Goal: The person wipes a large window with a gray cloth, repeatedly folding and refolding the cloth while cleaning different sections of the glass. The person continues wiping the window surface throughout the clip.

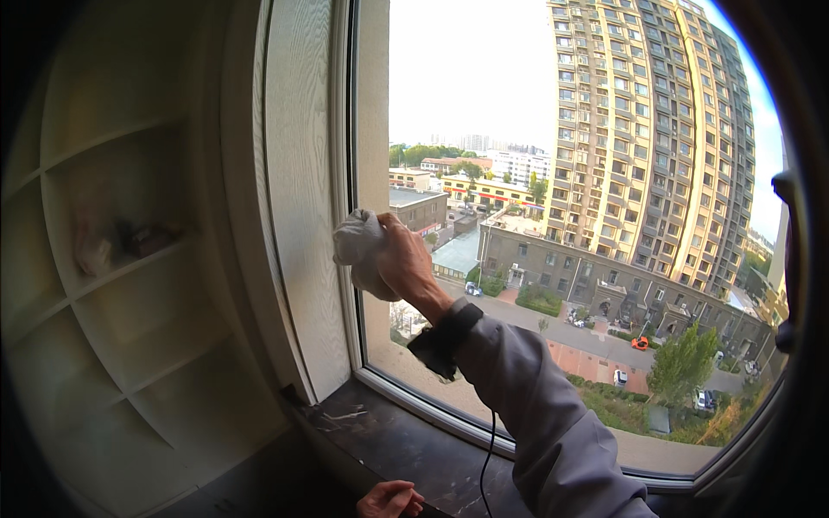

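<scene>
My right hand [409,262] grips a bunched whitish cloth [358,238] at the left side of a large window. The cloth covers part of the window's inner frame edge [350,317] and overlaps the glass [466,213]. A black strap [447,337] with a dark device circles my right wrist, below a grey sleeve [550,401]. Low in the view, my left hand [390,500] is near the front edge of the dark marble windowsill [414,437]. Its fingers are curled together, with nothing visible in them; the rest of that hand is cut off.
A pale wood-grain panel [303,162] lines the window's left side. Further left stands a light shelf unit [123,311] with square compartments, one holding a dark object [152,239]. A thin black cable [487,463] hangs over the sill. Outside are a tower block [647,129] and a road.
</scene>
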